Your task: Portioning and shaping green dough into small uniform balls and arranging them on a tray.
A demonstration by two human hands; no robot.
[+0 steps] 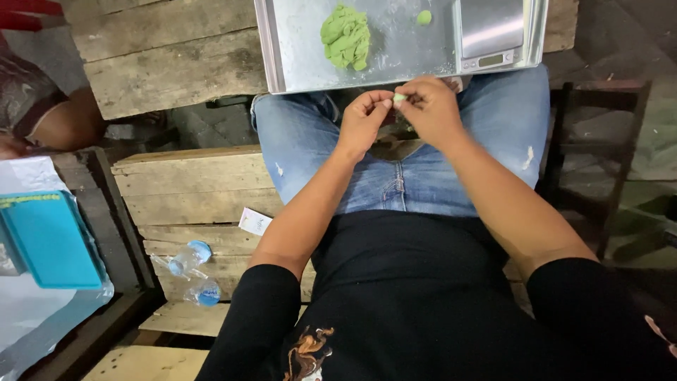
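Item: small piece of green dough [400, 98], pinched between the fingertips of both hands above the lap, just off the near edge of the metal tray [296, 63].

Left hand [363, 120]: fingers curled in, thumb and forefinger closed on the left end of the piece. Right hand [431, 109]: fingers bunched, tips closed on the same piece from the right.

Handling, as judged: light, soft and pliable; likely tacky; deforms under any squeeze. Best held lightly by fingertips at its ends, as here; a firm grip would flatten it.

On the tray: large lump of green dough [345, 37], ragged and folded, near the middle; small green ball [424, 17] toward the far edge; kitchen scale [491, 35] in the right-hand corner, platform bare.

Surroundings: wooden bench [190, 190] under the person; two clear plastic bottles with blue caps [190, 271] lying on its left part; small white card [254, 221] beside the thigh; teal box [49, 240] at far left. Another person's arm [63, 123] at upper left, apart from the work.
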